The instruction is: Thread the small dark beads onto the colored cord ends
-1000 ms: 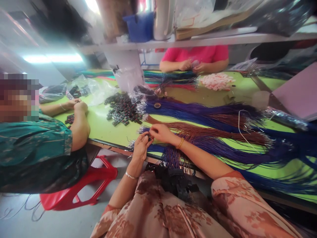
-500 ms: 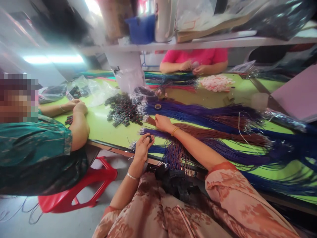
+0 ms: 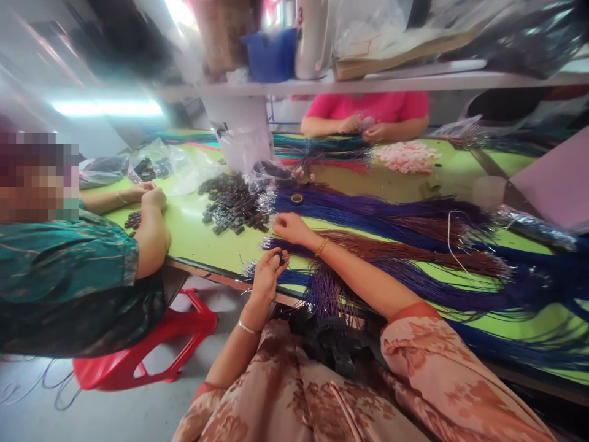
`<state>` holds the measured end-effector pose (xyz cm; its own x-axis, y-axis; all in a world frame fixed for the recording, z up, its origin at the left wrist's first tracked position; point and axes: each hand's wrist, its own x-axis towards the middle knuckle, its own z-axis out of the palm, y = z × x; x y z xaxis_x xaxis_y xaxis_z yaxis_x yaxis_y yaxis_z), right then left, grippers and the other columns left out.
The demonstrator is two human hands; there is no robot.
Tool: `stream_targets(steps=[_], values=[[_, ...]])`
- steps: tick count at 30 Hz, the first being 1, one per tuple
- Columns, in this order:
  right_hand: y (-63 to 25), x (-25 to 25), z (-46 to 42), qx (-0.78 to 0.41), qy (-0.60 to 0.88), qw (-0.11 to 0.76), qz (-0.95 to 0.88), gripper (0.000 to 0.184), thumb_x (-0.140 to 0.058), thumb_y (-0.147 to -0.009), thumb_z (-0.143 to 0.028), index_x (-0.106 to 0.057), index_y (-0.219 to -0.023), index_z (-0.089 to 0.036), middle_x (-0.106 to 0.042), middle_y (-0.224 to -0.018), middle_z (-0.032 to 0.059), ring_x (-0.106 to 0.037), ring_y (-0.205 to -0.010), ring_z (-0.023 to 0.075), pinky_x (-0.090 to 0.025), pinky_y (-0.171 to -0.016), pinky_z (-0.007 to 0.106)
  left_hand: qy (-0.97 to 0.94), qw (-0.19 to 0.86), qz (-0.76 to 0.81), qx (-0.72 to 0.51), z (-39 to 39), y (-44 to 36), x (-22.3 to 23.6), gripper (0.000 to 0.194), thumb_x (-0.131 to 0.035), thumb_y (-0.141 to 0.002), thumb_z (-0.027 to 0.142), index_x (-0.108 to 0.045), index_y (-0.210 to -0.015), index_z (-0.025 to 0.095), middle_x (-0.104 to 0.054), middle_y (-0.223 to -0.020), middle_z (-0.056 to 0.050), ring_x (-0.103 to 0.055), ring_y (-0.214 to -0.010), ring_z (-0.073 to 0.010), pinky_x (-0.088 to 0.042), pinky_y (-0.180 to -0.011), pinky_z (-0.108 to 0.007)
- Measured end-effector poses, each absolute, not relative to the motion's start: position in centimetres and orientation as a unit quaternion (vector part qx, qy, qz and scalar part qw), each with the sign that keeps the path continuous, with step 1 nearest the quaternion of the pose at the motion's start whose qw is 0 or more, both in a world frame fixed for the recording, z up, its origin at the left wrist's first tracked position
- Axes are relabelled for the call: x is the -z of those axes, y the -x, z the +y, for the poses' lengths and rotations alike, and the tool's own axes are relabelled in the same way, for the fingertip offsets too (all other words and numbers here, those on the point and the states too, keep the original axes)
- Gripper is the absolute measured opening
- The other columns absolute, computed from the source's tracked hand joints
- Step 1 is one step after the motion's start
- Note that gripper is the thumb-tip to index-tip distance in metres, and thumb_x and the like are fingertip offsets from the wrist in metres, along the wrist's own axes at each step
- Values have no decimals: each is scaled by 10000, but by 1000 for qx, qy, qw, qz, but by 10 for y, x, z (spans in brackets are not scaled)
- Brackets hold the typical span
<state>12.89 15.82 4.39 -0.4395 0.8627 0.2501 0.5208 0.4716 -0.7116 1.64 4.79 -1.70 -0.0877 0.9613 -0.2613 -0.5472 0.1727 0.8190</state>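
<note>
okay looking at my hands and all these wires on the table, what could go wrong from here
1. The right hand reaches into the brown wires where they lie beside the purple ones; it could well pick the wrong colour or drag several out at once.
2. The left hand pinches a small black connector over the table edge; if the grip slips, it likely drops to the floor.
3. Finished wires hang over the lap and may snag.

just one camera here, strapped to the person's head, looking forward and down across the green table (image 3: pixel 197 236). it sits close above their lap, wide angle, slightly tilted.
</note>
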Motion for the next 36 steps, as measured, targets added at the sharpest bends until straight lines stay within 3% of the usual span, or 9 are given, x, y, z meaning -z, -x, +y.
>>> stream_targets(steps=[5, 15, 26, 31, 36], values=[[-152, -34, 127, -319, 413, 278, -806, 154, -517, -765, -208, -605, -665, -132, -605, -624, -13, -467, -563, 81, -304, -557, 200, -253, 629, 425, -600, 49, -16, 18, 278, -727, -749, 267, -644, -989, 154, -673, -960, -63, -649, -915, -174, -466, -985, -440], [-165, -27, 101, -285, 417, 235, -830, 142, -561, -765, -222, -621, -670, -135, -618, -638, -4, -462, -565, 80, -263, -548, 208, -258, 639, 417, -593, 50, -14, 20, 256, -687, -779, 245, -638, -1017, 166, -674, -988, -58, -639, -917, -151, -470, -996, -411], [-163, -26, 100, -263, 441, 219, -830, 148, -572, -769, -238, -630, -672, -142, -637, -640, -1, -459, -542, 82, -247, -538, 218, -283, 620, 431, -591, 47, -17, 19, 341, -730, -733, 289, -627, -1036, 171, -673, -1011, -59, -632, -905, -142, -488, -919, -336], [-164, -23, 98, -238, 432, 207, -845, 128, -565, -786, -215, -643, -715, -142, -667, -694, 21, -505, -598, 104, -272, -572, 224, -348, 570, 461, -584, 43, -24, 19, 339, -721, -726, 285, -635, -1034, 172, -663, -896, -35, -605, -795, -110, -487, -788, -250], [-166, -27, 95, -197, 400, 196, -873, 165, -521, -853, -227, -654, -802, -143, -687, -794, 54, -553, -703, 134, -304, -638, 238, -290, 597, 466, -585, 44, -20, 16, 368, -742, -689, 306, -629, -1012, 171, -655, -896, -33, -616, -816, -125, -502, -817, -293]])
